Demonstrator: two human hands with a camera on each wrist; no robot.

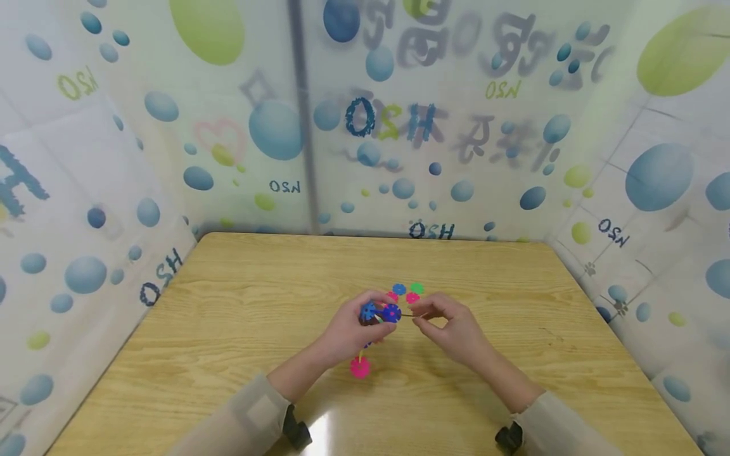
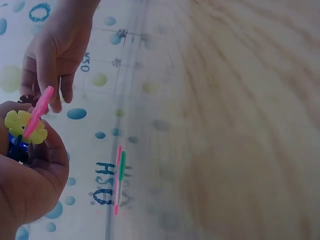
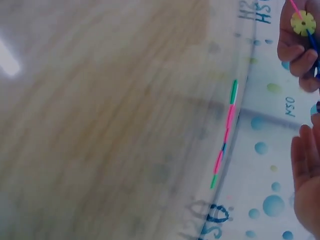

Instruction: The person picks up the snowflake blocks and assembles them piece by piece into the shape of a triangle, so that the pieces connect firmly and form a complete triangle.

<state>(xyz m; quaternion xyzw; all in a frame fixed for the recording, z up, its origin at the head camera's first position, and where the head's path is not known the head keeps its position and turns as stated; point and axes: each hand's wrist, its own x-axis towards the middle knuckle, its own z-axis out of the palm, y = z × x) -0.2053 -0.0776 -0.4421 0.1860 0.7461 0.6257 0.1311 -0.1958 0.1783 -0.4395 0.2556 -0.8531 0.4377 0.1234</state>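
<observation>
My left hand (image 1: 342,332) grips a cluster of interlocking plastic snowflake discs. On it I see a blue disc (image 1: 368,310), a darker blue disc (image 1: 391,313) facing up and a pink disc (image 1: 360,367) hanging toward me. A yellow disc (image 3: 303,23) of the cluster appears in the right wrist view. My right hand (image 1: 453,326), just to the right, pinches a thin dark disc (image 1: 408,315) seen edge-on. That disc's left edge is at the darker blue disc; whether the two are joined I cannot tell. Fingers hide part of the cluster.
Beyond the hands, several loose discs lie flat on the wooden table (image 1: 256,285), among them a blue one (image 1: 399,289), a green one (image 1: 417,288) and a pink one (image 1: 412,297). Patterned curtain walls (image 1: 365,209) stand along the table's back and sides.
</observation>
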